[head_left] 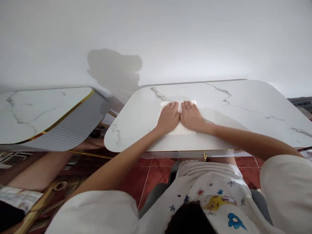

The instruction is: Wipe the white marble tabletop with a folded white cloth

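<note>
A white napkin [182,131] with a slightly wavy edge lies flat on the white marble-patterned table [234,120]. My left hand [169,116] rests palm down on its left part, the fingers stretched out and pointing away from me. On the right part lies my right hand [191,116], also palm down with fingers extended. The thumbs meet near the napkin's middle. Both hands are open and flat, pressing on the napkin without gripping it. They cover much of its surface, so whether it is paper or cloth I cannot tell.
A white wall [170,42] stands right behind the table. To the left is a second marble-patterned table [41,113] with a gold edge and ribbed grey side. Another person's leg [44,169] shows below it. A small gold fitting [205,156] hangs at the near table's front edge.
</note>
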Tool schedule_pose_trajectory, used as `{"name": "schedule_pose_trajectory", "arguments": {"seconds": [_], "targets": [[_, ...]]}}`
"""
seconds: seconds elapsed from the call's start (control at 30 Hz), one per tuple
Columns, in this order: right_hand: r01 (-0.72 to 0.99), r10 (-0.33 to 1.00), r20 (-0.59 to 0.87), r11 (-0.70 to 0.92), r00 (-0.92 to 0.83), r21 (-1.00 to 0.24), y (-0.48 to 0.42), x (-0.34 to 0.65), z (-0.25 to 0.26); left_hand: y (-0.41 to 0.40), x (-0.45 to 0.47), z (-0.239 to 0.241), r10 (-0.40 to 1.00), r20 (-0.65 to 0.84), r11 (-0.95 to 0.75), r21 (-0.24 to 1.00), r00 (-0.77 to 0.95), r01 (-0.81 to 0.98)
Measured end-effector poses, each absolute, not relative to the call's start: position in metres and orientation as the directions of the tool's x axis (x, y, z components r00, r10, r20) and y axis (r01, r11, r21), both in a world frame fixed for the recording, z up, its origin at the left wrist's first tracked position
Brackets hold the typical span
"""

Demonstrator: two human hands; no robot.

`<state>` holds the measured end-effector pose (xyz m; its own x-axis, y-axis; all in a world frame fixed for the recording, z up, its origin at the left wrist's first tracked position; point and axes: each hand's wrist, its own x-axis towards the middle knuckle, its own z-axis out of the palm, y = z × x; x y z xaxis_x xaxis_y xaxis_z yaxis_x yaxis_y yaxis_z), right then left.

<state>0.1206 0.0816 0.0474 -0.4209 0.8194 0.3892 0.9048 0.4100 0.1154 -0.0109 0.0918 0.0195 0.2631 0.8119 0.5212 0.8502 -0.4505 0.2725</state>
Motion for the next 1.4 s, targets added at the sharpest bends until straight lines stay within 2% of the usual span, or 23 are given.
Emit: {"name": "schedule_pose_trajectory", "arguments": {"seconds": [0.2, 0.47, 0.8, 1.03, 1.27, 1.4], "targets": [[0.861, 0.792, 0.355, 0.5, -0.497, 0.089, 0.013, 0.142, 0.037, 0.012, 0.006, 0.006, 0.888, 0.424, -0.345, 0.36, 0.177, 0.867], [0.888, 0.82, 0.353, 0.451, -0.45, 0.083, -0.004, 0.196, 0.042, -0.001, 0.052, 0.014, 0.855, 0.464, -0.449, 0.44, 0.231, 0.777], [0.895, 0.813, 0.376, 0.418, -0.445, 0.157, 0.103, 0.224, 0.073, 0.103, 0.082, 0.052, 0.799, 0.53, -0.535, 0.414, 0.283, 0.737], [0.872, 0.793, 0.363, 0.439, -0.489, 0.215, 0.199, 0.213, 0.099, 0.19, 0.08, 0.074, 0.797, 0.573, -0.482, 0.414, 0.191, 0.772], [0.884, 0.78, 0.415, 0.421, -0.468, 0.205, 0.27, 0.197, 0.106, 0.261, 0.066, 0.084, 0.812, 0.553, -0.458, 0.402, 0.189, 0.793], [0.918, 0.834, 0.383, 0.363, -0.396, 0.159, 0.294, 0.192, 0.112, 0.288, 0.064, 0.088, 0.837, 0.527, -0.415, 0.437, 0.147, 0.798]]}}
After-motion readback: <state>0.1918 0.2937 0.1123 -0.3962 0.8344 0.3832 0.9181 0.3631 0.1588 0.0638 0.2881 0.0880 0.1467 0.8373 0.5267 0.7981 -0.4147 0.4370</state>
